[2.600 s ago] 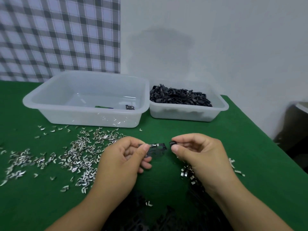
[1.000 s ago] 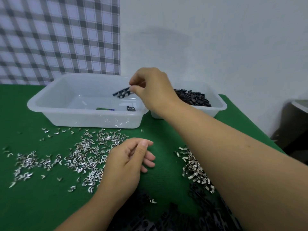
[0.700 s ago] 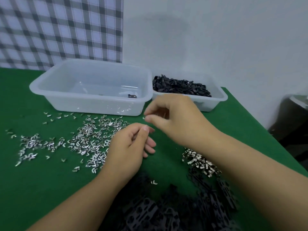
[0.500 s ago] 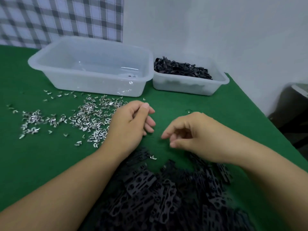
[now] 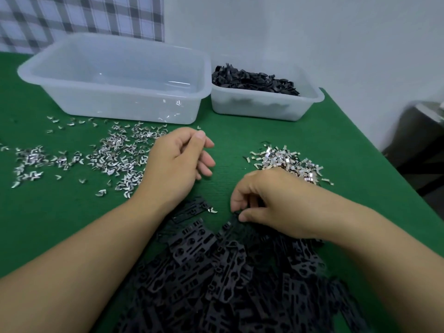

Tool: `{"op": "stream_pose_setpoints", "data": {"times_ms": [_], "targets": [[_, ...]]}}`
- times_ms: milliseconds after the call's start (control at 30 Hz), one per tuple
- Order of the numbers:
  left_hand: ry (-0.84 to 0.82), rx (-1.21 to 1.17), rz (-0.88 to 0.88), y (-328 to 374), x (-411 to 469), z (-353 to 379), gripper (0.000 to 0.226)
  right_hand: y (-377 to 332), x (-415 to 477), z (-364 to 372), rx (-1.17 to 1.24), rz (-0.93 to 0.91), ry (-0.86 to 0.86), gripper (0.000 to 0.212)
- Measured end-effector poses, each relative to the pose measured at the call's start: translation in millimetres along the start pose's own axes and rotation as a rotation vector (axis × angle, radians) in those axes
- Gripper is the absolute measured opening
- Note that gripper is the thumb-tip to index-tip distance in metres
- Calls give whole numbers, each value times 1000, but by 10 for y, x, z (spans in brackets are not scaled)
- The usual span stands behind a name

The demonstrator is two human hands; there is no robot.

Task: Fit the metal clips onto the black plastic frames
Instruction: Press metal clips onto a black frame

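From the head camera, a green worktop (image 5: 240,145) fills most of the view. A big pile of black plastic frames (image 5: 228,272) lies at 6 o'clock, close to the person.

The right hand (image 5: 271,203) sits on the far edge of that pile. Its fingers (image 5: 236,203) are curled down with the thumb close under them, touching the frames — I cannot tell if they have really pinched one.

The left hand (image 5: 177,162) rests near the middle of the worktop. Its fingers are loosely curled and nothing shows in them.

Shiny metal clips (image 5: 115,152) are spread out at 9 o'clock, just beside the left hand. A smaller heap of clips (image 5: 286,159) lies at 3 o'clock — right behind the right hand.

At 11 o'clock stands a big clear tub (image 5: 115,102). At 1 o'clock, touching it, is a smaller tub (image 5: 262,104) with black parts (image 5: 254,80) heaped inside.
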State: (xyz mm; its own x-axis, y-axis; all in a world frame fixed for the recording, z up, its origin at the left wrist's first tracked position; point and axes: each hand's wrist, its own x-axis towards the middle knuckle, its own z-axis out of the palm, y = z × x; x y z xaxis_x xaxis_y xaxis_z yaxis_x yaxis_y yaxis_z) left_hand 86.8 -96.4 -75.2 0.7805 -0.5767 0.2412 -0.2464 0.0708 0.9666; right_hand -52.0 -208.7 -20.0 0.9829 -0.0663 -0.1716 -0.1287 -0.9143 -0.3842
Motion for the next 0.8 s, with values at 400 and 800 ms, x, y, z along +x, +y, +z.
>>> {"op": "stream_pose_setpoints", "data": {"times_ms": [400, 800], "targets": [[-61, 55, -4, 66, -48, 0, 28, 167, 66, -131, 467, 19, 433, 18], [-95, 139, -31, 92, -47, 40, 15, 346, 298, -38, 731, 170, 670, 13]]}}
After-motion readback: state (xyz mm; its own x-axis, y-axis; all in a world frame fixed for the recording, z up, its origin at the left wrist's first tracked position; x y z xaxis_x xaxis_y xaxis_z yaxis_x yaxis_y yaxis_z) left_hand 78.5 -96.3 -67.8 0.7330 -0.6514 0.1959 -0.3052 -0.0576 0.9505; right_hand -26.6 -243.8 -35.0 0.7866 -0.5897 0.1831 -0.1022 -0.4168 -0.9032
